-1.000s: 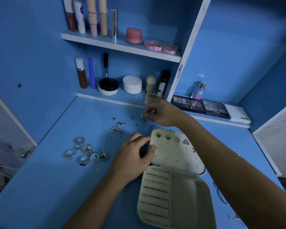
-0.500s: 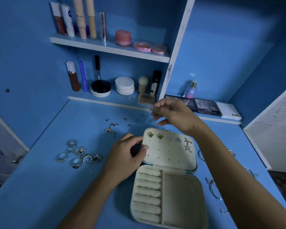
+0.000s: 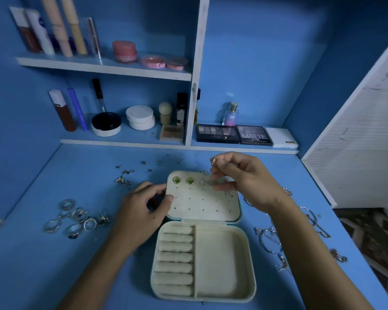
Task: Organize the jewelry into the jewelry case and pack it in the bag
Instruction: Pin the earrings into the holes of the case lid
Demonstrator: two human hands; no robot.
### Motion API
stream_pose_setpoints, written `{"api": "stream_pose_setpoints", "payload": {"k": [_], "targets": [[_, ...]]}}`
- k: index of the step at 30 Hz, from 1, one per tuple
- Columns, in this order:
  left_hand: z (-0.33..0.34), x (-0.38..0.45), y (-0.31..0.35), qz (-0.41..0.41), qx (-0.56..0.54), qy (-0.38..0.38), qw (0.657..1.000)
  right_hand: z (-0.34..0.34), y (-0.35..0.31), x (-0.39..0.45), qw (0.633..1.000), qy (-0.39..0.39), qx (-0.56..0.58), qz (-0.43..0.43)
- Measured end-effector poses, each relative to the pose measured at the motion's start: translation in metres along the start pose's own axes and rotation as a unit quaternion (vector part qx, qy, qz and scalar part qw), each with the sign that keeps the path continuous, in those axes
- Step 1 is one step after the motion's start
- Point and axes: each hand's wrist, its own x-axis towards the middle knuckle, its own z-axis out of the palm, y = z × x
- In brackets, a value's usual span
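While the left hand [image 3: 143, 211] grips the left edge of the case [image 3: 203, 260] lid, thumb and fingers curled round it, the right hand [image 3: 244, 180] hovers over the lid's far right corner and pinches an earring [image 3: 213, 162] at its fingertips, raised above the pegged panel and not touching it. Two green studs [image 3: 183, 181] and a triangular stud [image 3: 202, 182] sit in the panel's top row, just left of the right fingers. The case lies open on the bench [image 3: 54, 276]. Rings [image 3: 76, 217] cluster well left of the left hand, loose studs [image 3: 126, 175] lie beyond it, and chains [image 3: 276, 242] lie under the right forearm.
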Motion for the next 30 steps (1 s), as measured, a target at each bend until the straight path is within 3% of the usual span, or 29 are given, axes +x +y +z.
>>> {"api": "stream_pose_setpoints", "payload": {"k": [30], "targets": [[-0.001,0.0,0.002,-0.021,-0.036,-0.007,0.999,-0.004,0.053,-0.04,0.982,0.141,0.067,-0.104]]}}
